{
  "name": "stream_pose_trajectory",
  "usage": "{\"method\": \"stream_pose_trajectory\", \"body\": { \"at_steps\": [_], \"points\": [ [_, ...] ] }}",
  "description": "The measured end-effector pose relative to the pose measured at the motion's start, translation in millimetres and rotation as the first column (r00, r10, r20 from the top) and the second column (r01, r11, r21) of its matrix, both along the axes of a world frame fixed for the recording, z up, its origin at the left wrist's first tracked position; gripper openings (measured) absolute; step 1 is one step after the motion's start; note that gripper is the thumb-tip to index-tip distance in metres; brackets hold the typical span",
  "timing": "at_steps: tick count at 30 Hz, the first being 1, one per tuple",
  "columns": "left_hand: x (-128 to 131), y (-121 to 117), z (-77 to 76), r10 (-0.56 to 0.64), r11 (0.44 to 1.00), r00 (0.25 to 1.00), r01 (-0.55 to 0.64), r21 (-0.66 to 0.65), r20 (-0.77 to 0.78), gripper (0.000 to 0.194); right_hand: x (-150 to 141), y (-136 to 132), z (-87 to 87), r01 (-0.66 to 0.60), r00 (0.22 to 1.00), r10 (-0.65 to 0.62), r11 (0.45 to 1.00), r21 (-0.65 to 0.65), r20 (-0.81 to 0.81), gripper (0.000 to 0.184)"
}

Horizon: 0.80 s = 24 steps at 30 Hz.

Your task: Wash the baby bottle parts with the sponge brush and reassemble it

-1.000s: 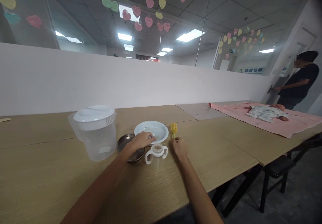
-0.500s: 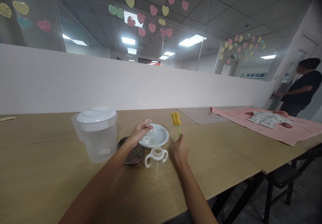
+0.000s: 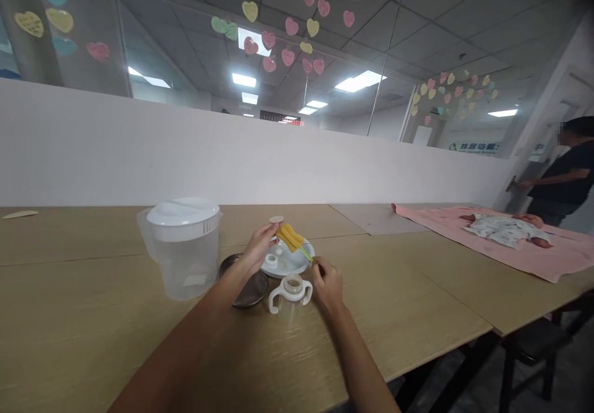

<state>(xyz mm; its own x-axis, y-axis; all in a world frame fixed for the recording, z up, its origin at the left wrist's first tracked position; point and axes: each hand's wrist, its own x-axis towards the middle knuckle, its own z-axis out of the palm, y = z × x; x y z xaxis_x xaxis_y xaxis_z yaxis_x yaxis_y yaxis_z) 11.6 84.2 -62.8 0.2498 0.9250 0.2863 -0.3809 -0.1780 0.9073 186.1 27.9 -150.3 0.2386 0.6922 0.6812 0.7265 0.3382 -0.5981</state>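
Note:
My left hand [image 3: 260, 247] pinches a small translucent round piece that looks like a bottle nipple [image 3: 276, 220], held over the white bowl [image 3: 283, 273]. Closed around a thin green handle, my right hand [image 3: 328, 282] holds a yellow sponge bottle brush [image 3: 290, 238]. The sponge head is tilted to the left, right beside the nipple; I cannot tell whether they touch. Inside the bowl lies a white collar ring [image 3: 271, 260]. In front of it stands a clear baby bottle [image 3: 291, 298] with two white handles and no lid.
A lidded clear plastic pitcher [image 3: 185, 258] stands on the left. A dark metal dish [image 3: 250, 289] sits partly under my left wrist. To the right, a baby doll [image 3: 503, 230] lies on a pink towel [image 3: 445, 236]. A person [image 3: 563, 174] stands at the door.
My left hand has lifted the nipple out of the bowl. My right hand has raised the sponge brush and swung its head left to the nipple. The view has shifted slightly.

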Motion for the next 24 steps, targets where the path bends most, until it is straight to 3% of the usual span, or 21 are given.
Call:
{"method": "stream_pose_trajectory", "body": {
  "at_steps": [3,6,9,13,16,18,20,22,24],
  "points": [
    [0,-2,3.5,-0.008,0.999,0.999,0.009,-0.04,0.034,0.04,2,0,-1.0,0.022,0.999,-0.022,1.0,0.004,0.035,0.033],
    [-5,-5,10.8,0.048,0.999,0.999,-0.048,0.003,-0.011,0.04,5,0,-1.7,0.066,0.989,-0.068,0.998,0.017,0.135,0.032],
    [-11,-7,18.4,0.176,0.978,0.969,-0.153,0.14,-0.171,0.042,6,-2,-1.6,0.138,0.981,-0.148,0.987,0.084,0.122,0.032],
    [-14,-10,24.7,0.323,0.928,0.856,-0.203,0.313,-0.404,0.031,5,-5,-0.2,0.239,0.968,-0.248,0.956,0.169,0.031,0.034],
    [-18,-16,30.5,0.492,0.845,0.67,-0.215,0.49,-0.555,0.024,3,-6,1.2,0.315,0.946,-0.323,0.937,0.152,0.027,0.036],
    [-25,-19,35.6,0.638,0.756,0.44,-0.203,0.623,-0.632,0.022,3,-5,1.8,0.383,0.923,-0.384,0.916,0.122,-0.011,0.037],
    [-36,-21,38.8,0.707,0.707,0.219,-0.184,0.683,-0.673,0.025,3,-5,1.8,0.423,0.906,-0.42,0.902,0.09,-0.051,0.038],
    [-49,-19,37.1,0.689,0.723,0.118,-0.179,0.667,-0.715,0.032,5,-4,1.0,0.433,0.901,-0.43,0.899,0.059,-0.06,0.038],
    [-61,-14,29.6,0.653,0.755,0.118,-0.181,0.63,-0.748,0.032,6,-3,-0.4,0.433,0.901,-0.432,0.901,0.035,-0.043,0.038]
  ]
}}
